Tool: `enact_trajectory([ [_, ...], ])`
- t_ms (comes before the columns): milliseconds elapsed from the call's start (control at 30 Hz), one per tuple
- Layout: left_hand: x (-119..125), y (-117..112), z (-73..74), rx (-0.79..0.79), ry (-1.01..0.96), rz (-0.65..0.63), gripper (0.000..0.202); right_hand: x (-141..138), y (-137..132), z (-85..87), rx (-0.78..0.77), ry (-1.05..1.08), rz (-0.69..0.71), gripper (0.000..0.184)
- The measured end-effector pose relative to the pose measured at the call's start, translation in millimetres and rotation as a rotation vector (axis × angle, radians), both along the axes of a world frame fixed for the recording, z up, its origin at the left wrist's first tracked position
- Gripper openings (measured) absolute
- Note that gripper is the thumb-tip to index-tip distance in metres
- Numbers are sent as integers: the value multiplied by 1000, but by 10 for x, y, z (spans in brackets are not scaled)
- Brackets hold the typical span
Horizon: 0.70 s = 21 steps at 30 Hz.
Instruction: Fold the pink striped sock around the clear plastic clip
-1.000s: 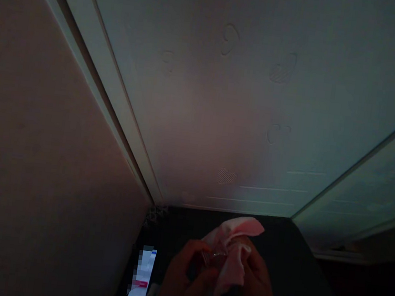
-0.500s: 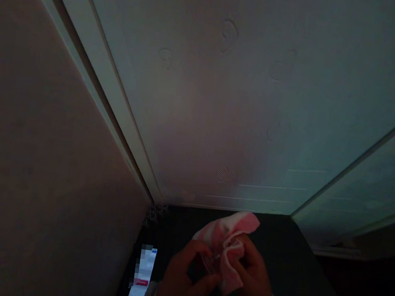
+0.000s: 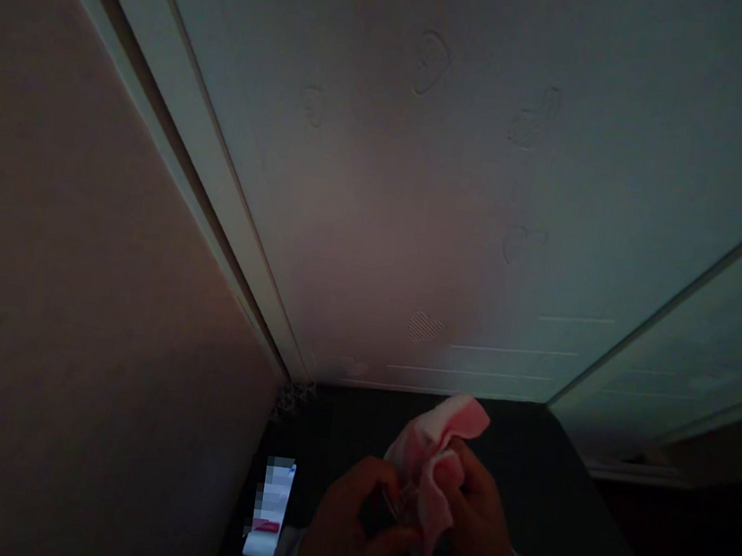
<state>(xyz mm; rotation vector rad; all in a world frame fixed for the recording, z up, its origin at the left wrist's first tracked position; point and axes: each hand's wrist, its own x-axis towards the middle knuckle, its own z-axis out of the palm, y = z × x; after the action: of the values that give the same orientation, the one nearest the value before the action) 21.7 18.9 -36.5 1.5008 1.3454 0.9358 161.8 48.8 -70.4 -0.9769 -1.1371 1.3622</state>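
The right hand (image 3: 485,531) grasps a pink cloth (image 3: 437,498) against a dim, glinting object (image 3: 393,502) pinched in the left hand (image 3: 347,519).

No legible txt; phone scrn (image 3: 277,499) blurry, part pixelated

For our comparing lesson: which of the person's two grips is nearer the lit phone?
The left grip; it lies between the phone and the right grip, which pinches the pink cloth.

Very dim. The phone (image 3: 274,505) glows brightest, its screen partly pixelated. Beyond the phone, the panel (image 3: 414,202) bears a faint pinkish sheen; right of the phone, the cloth (image 3: 422,442) looks soft-edged.
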Motion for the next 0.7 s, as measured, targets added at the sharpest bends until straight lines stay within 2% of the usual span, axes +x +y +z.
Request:
enact_trajectory([
  [233, -1, 11, 33, 36, 42, 80, 12, 22, 1, 5, 71, -99, 32, 28],
  [400, -16, 10, 56, 45, 86, 97, 13, -16, -13, 63, 68, -72, 68, 22],
  [533, -16, 2, 54, 54, 89, 124, 15, -47, -14, 65, 47, -10, 50, 24],
  [700, -30, 2, 57, 91, 80, 68, 10, -38, -5, 22, 126, -61, -56, 22],
])
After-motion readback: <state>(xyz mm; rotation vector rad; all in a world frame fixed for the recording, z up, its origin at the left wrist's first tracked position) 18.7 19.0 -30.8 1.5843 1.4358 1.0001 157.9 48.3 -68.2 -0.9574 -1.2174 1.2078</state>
